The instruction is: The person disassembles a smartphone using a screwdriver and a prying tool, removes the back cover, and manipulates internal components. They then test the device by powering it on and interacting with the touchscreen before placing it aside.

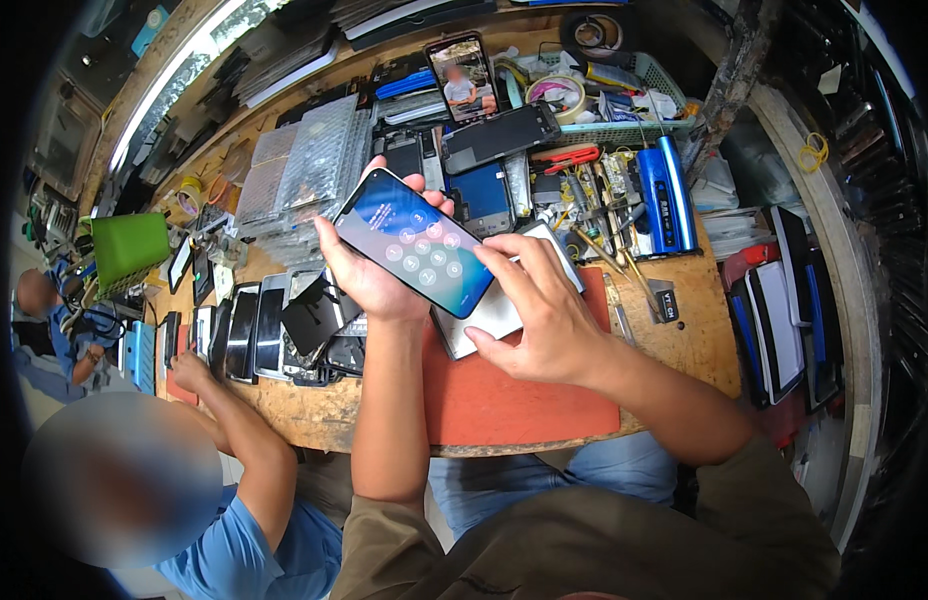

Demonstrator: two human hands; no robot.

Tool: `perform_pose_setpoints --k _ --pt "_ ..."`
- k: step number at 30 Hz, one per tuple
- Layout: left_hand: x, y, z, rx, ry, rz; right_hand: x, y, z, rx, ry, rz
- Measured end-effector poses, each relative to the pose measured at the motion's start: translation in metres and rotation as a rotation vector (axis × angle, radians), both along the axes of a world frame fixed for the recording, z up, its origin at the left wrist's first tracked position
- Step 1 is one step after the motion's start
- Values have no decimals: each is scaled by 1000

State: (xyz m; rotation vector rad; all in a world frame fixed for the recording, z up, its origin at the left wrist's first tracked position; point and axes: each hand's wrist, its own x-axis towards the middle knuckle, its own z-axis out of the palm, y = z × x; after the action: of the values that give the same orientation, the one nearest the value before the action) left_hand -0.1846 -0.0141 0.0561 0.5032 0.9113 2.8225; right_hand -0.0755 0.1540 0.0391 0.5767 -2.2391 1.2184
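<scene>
- Phone (414, 240), in the head view, lies tilted across the person's left hand, raised above the tabletop (704, 365); its lit screen with round keys faces up, probably so that it can be read and touched while held.
- The left hand (379, 290) cups it from below: palm under the lower long edge, thumb along the near end, fingertips showing past the far edge. That grip seems chosen to leave the glass uncovered.
- The right hand (549, 325) is loosely curled, thumb and forefinger spread apart, pinching nothing. Its forefinger reaches the phone's right end; whether it presses the glass or only hovers, I cannot tell.
- Beneath both lies a white flat item (494, 318), partly over a red mat (524, 405) that likely shields the working spot from scratches.
- Slim tools (609, 215) lie to the right beyond the mat, presumably for easy reach, beside a shiny blue device (666, 200).
- Another phone (462, 80) stands propped at the back, its screen turned towards the person, apparently for viewing.
- Dark phones (269, 325) lie close together on the left, perhaps to save room.
</scene>
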Motion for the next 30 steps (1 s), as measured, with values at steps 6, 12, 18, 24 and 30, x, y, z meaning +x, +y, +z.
perform_pose_setpoints --k 6,12,18,24,30 --pt "5 5 0 93 25 -108 -5 2 -5 -197 -168 -20" --pt "8 6 3 80 2 -136 -6 9 -6 -178 -147 -19" --pt "6 7 1 41 24 -45 -6 4 -5 9 27 -7" --pt "9 14 -3 -2 20 64 -2 -2 -10 25 5 -79" --pt "9 16 -6 0 58 107 -5 -3 -16 -22 -42 -97"
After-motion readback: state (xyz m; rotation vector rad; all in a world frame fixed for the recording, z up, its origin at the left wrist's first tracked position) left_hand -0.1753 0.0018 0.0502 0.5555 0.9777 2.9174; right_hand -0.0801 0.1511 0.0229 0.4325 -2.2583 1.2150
